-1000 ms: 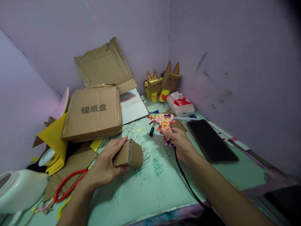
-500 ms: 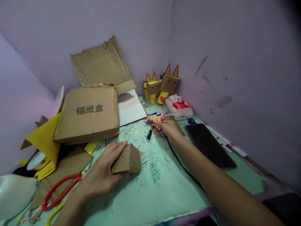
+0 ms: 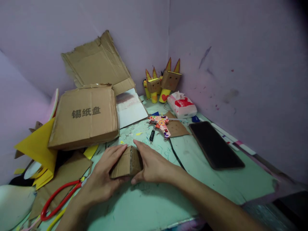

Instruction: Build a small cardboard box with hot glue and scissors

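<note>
A small folded cardboard box point(image 3: 122, 163) is held above the green tabletop at the centre front. My left hand point(image 3: 103, 173) grips it from the left, thumb below and fingers along its upper edge. From the right, my right hand point(image 3: 151, 163) closes on the box's end, fingers at the top and thumb underneath. Beyond the hands, a glue gun point(image 3: 161, 124) with a colourful pattern lies on its side, its black cord running toward my right forearm. A small black-bodied tool point(image 3: 152, 134) rests beside the glue gun.
A large cardboard box point(image 3: 84, 117) stands at left, with red-handled scissors point(image 3: 60, 195) in front. Cardboard figures point(image 3: 170, 80) stand in the corner near a tissue pack point(image 3: 182, 104). A dark tablet or phone point(image 3: 215, 144) lies at right. Yellow paper point(image 3: 38, 144) is at far left.
My right hand has let go of the glue gun, leaving it on the table, and has come back to the small cardboard box. My left hand keeps its hold.
</note>
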A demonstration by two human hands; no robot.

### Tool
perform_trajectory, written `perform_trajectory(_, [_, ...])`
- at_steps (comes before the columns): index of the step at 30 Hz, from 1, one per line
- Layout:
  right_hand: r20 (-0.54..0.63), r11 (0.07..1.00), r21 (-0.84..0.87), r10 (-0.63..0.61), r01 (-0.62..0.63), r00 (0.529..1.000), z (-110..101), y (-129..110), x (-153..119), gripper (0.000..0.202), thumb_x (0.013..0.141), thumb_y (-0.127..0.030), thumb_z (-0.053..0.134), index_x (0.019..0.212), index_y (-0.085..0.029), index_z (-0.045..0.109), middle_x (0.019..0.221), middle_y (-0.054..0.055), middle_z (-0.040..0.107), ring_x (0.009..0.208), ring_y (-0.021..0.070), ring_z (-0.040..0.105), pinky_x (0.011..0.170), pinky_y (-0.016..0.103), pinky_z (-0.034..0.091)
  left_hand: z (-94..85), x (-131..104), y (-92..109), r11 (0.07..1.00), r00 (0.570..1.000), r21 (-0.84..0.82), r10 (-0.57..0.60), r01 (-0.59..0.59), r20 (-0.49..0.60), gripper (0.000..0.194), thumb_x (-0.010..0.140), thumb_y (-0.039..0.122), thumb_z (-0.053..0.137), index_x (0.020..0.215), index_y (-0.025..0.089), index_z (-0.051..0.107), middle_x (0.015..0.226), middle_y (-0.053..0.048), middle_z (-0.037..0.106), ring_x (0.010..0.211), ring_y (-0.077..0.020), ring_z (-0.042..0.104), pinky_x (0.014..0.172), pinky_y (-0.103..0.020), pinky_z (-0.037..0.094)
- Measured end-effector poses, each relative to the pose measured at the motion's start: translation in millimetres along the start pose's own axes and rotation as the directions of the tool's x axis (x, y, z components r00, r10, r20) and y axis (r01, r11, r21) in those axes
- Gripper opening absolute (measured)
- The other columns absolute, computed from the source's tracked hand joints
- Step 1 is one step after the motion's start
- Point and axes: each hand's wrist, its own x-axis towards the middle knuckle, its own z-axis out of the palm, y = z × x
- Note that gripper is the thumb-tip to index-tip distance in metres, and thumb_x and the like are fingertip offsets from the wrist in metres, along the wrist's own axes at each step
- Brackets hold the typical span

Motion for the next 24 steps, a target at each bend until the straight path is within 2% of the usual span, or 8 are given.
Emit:
perform_trajectory(2, [-0.066, 0.996, 0.011, -0.092, 0.093, 0.994, 6, 3, 1, 0.086, 0.053, -0.029, 0.08, 0.128, -0.013, 0.043, 0.127, 0.017, 0.052, 0.115, 0.0318, 0.051, 0.096, 0.045, 0.041, -0.1, -1, -2, 1.0, 1.0, -0.015, -0.005, 0.004, -0.019, 0.068, 0.08, 0.033, 0.062, 0.14, 0.034, 0.028, 0.138, -0.007, 0.043, 0.124, -0.0304, 0.043, 0.103, -0.048, 0.038])
perform_trajectory(3, [-0.112, 0.989, 0.021, -0.14, 0.143, 0.984, 8, 3, 2, 0.076, 0.055, -0.027, 0.077, 0.124, -0.015, 0.046, 0.121, 0.014, 0.056, 0.109, 0.029, 0.054, 0.093, 0.042, 0.043, -0.1, -1, -2, 1.0, 1.0, -0.021, -0.001, 0.0, -0.031, 0.068, 0.081, 0.033, 0.061, 0.14, 0.034, 0.027, 0.139, -0.007, 0.041, 0.126, -0.0307, 0.041, 0.104, -0.048, 0.036])
perform_trajectory(5, [-0.215, 0.977, 0.029, -0.199, 0.21, 0.956, 9, 3, 1, 0.069, 0.057, -0.02, 0.071, 0.12, -0.015, 0.046, 0.115, 0.011, 0.056, 0.104, 0.025, 0.054, 0.091, 0.038, 0.045, 0.6, -2, -1, 1.0, 0.999, -0.02, 0.018, -0.019, -0.048, 0.068, 0.083, 0.032, 0.058, 0.142, 0.033, 0.024, 0.143, -0.007, 0.037, 0.13, -0.0307, 0.036, 0.108, -0.049, 0.03])
perform_trajectory(8, [-0.315, 0.979, 0.033, -0.18, 0.201, 0.932, 14, 2, -2, 0.069, 0.054, -0.017, 0.068, 0.119, -0.013, 0.046, 0.113, 0.012, 0.053, 0.103, 0.024, 0.053, 0.092, 0.037, 0.045, 3.9, -2, 2, 0.999, 0.999, 0.0, 0.042, -0.042, -0.032, 0.069, 0.087, 0.031, 0.053, 0.145, 0.03, 0.015, 0.148, -0.008, 0.029, 0.134, -0.0296, 0.029, 0.111, -0.049, 0.024])
perform_trajectory(14, [-0.386, 0.979, 0.096, -0.128, 0.177, 0.914, 26, 1, -3, 0.065, 0.055, -0.018, 0.07, 0.116, -0.014, 0.047, 0.11, 0.01, 0.057, 0.1, 0.0229, 0.055, 0.091, 0.036, 0.046, 9.3, -3, 6, 0.996, 0.995, 0.015, 0.093, -0.093, -0.024, 0.07, 0.089, 0.047, 0.043, 0.147, 0.023, 0.011, 0.152, -0.01, 0.022, 0.137, -0.0294, 0.024, 0.113, -0.046, 0.022])
perform_trajectory(19, [-0.388, 0.982, 0.048, -0.151, 0.183, 0.909, 25, 2, -3, 0.068, 0.053, -0.017, 0.071, 0.117, -0.014, 0.049, 0.109, 0.009, 0.059, 0.098, 0.0231, 0.056, 0.09, 0.036, 0.046, 10.5, -5, 9, 0.994, 0.992, 0.035, 0.106, -0.104, -0.061, 0.06, 0.093, 0.045, 0.033, 0.146, 0.023, 0.016, 0.151, -0.008, 0.026, 0.136, -0.0271, 0.027, 0.113, -0.044, 0.024])
perform_trajectory(24, [-0.39, 0.984, -0.001, -0.167, 0.18, 0.906, 24, 4, -5, 0.068, 0.053, -0.017, 0.071, 0.118, -0.013, 0.05, 0.106, 0.009, 0.059, 0.095, 0.0229, 0.057, 0.087, 0.036, 0.048, 12.5, -5, 13, 0.989, 0.985, 0.073, 0.133, -0.125, -0.111, 0.056, 0.094, 0.04, 0.035, 0.145, 0.023, 0.02, 0.148, -0.009, 0.033, 0.134, -0.0255, 0.032, 0.112, -0.043, 0.025])
